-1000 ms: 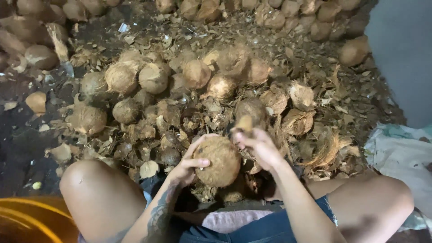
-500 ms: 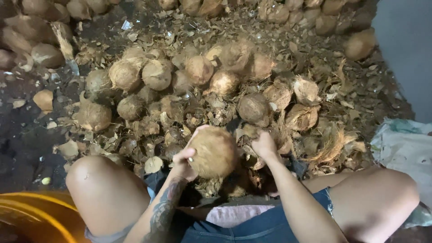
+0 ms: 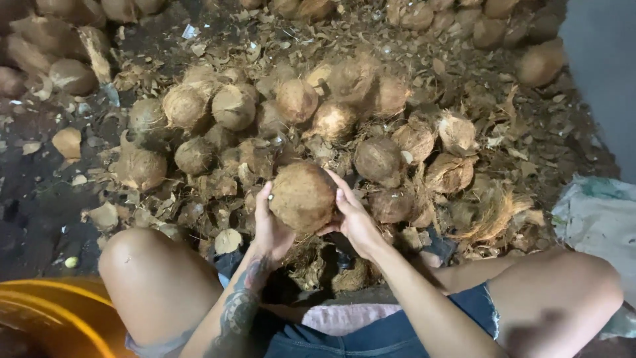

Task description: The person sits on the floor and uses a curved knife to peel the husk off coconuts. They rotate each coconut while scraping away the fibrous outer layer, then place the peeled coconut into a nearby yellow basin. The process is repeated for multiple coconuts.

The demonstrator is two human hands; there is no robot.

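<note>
A round brown husked coconut is held up between both of my hands, just above my lap. My left hand cups its left and lower side. On the other side, my right hand presses against it with fingers spread. In front of me lies a heap of similar coconuts mixed with torn husk pieces. My bare knees frame the spot where I sit.
A yellow tub stands at the lower left by my left knee. A white sack lies at the right edge. More coconuts line the far back. Husk scraps and shell chips cover the dark ground.
Both hands have lifted the coconut slightly and turned it. My right hand moved from its top to its right side.
</note>
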